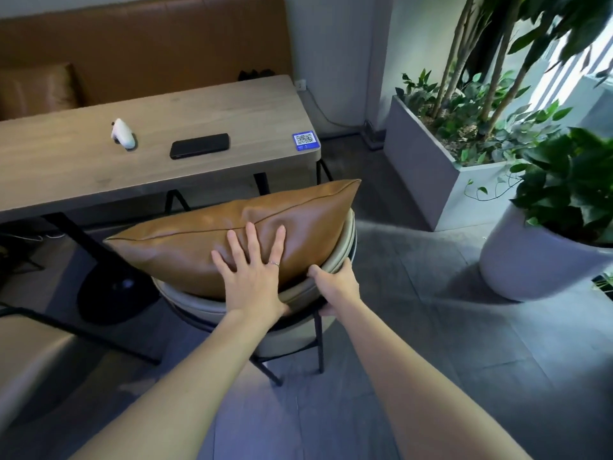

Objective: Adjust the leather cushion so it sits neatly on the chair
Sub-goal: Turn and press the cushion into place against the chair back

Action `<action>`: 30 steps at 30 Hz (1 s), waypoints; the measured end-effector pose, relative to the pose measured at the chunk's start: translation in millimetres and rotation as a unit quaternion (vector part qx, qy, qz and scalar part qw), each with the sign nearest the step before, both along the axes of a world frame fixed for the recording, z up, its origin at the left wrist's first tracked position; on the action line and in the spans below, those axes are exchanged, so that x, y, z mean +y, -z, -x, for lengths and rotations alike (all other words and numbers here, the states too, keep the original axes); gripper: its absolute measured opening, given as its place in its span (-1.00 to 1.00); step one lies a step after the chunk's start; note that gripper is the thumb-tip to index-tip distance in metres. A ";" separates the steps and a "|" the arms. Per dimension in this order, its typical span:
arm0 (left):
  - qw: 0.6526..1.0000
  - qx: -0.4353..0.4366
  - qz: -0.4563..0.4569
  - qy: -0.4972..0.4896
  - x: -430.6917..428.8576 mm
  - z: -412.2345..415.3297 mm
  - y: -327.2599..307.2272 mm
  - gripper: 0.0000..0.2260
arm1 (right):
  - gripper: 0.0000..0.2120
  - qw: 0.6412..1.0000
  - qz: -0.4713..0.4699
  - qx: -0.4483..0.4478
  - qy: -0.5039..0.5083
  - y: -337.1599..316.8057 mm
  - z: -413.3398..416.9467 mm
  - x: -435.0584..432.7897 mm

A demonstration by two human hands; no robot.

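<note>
A brown leather cushion (205, 237) leans tilted on a beige round-backed chair (298, 330) with thin black legs. Its right corner sticks up over the backrest and its left end overhangs the chair. My left hand (255, 270) lies flat on the cushion's near face, fingers spread, a ring on one finger. My right hand (338, 287) grips the chair's curved backrest rim just right of the cushion.
A wooden table (83, 167) stands beyond the chair with a black phone (199, 146), a white device (123, 133) and a QR card (305, 141). A brown bench (132, 44) lines the wall. A grey planter (428, 161) and a white pot (527, 260) stand right.
</note>
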State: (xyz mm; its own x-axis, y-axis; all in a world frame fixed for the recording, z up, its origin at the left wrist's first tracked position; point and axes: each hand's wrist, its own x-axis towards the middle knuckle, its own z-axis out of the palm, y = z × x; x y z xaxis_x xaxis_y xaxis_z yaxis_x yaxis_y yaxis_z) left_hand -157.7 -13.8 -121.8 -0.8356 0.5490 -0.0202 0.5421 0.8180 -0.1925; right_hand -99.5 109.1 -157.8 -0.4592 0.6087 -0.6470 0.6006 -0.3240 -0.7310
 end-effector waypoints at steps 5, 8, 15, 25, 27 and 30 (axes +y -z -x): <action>1.000 -0.002 -0.021 0.001 -2.7 -3.6 0.5 0.30 | 0.04 1.000 -0.011 -0.009 -0.002 -6.3 -4.7 0.5; 1.000 0.002 -0.027 0.004 -10.6 -7.9 0.9 0.28 | 0.02 1.000 -0.011 -0.008 -0.006 -8.8 -9.7 -3.6; 0.999 0.011 -0.027 0.016 -34.9 -24.7 0.7 0.25 | -0.02 1.000 0.006 0.000 -0.012 -7.8 -31.5 -21.5; 0.999 0.032 -0.011 0.028 -46.8 -23.3 0.7 0.25 | -0.05 0.999 -0.010 0.032 -0.018 -1.2 -36.7 -26.4; 0.999 0.036 -0.007 0.027 -44.4 -20.8 0.8 0.26 | -0.05 0.999 -0.003 0.040 -0.023 -1.0 -35.7 -23.2; 0.999 0.035 -0.008 0.019 -41.2 -14.8 0.9 0.27 | -0.03 0.998 0.012 0.050 -0.028 -0.4 -30.3 -17.8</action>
